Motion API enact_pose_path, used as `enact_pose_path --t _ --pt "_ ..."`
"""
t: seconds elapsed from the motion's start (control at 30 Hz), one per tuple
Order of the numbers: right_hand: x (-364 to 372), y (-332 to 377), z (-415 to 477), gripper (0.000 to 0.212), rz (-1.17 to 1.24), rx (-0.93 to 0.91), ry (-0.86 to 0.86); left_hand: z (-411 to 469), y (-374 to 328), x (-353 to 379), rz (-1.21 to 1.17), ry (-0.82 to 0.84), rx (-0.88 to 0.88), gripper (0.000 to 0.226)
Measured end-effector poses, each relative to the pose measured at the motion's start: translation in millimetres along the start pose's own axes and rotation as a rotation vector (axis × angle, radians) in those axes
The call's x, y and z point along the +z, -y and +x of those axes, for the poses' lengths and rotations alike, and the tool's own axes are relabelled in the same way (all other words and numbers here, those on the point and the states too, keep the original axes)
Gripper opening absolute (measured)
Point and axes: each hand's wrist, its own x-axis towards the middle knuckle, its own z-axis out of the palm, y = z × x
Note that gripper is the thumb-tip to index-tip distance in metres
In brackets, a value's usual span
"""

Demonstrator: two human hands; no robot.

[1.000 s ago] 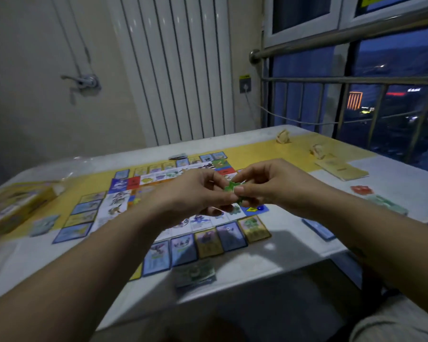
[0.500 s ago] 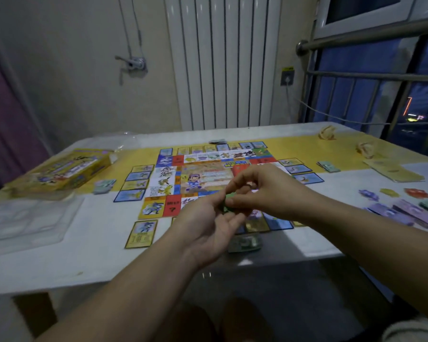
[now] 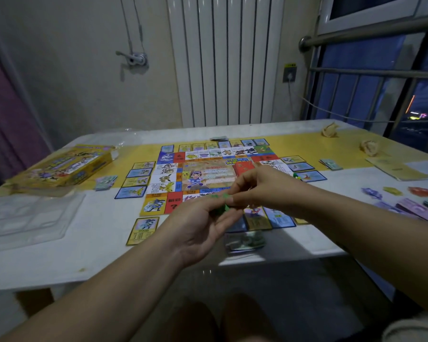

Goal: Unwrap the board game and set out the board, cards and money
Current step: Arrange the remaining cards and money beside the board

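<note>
While the board (image 3: 208, 178) lies flat just past both hands, near edge running left to right, the left hand (image 3: 203, 228) sits palm-up, fingers loosely curled round some tiny green pieces (image 3: 224, 207), too small to tell which way they point. Right hand (image 3: 262, 191) hangs knuckles-up right above, fingertips pinching at them. A second ago both hands were pinching knuckles-up.
</note>
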Motion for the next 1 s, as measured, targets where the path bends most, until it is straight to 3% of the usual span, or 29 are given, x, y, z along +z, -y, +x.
enact_pose_path --t 0.2,0.37,0.43,0.6,0.8,1.0 --pt "0.5 -1.7 -1.6 0.009 0.062 0.067 0.014 -2.3 1.5 -1.7 0.118 0.027 0.059 0.016" --pt "-12.5 -4.0 -10.5 0.009 0.313 0.105 -0.088 -2.5 -7.0 -6.4 0.09 0.004 0.1 0.021" --pt "-16.7 -6.9 -18.1 0.004 0.234 0.067 -0.094 -3.5 -10.8 -13.7 0.063 -0.022 0.111 0.02" --pt "0.9 -17.4 -30.0 0.005 -0.244 0.034 0.085 -5.4 -8.6 -26.3 0.042 -0.068 0.074 0.015" --pt "12.2 -25.6 -28.4 0.01 -0.424 -0.003 0.004 -5.8 -1.7 -26.5 0.076 -0.078 0.046 0.013" --pt "-9.1 -9.9 -29.9 0.013 -0.228 -0.127 -0.166 2.5 -4.3 -13.3 0.136 -0.031 -0.026 0.012"
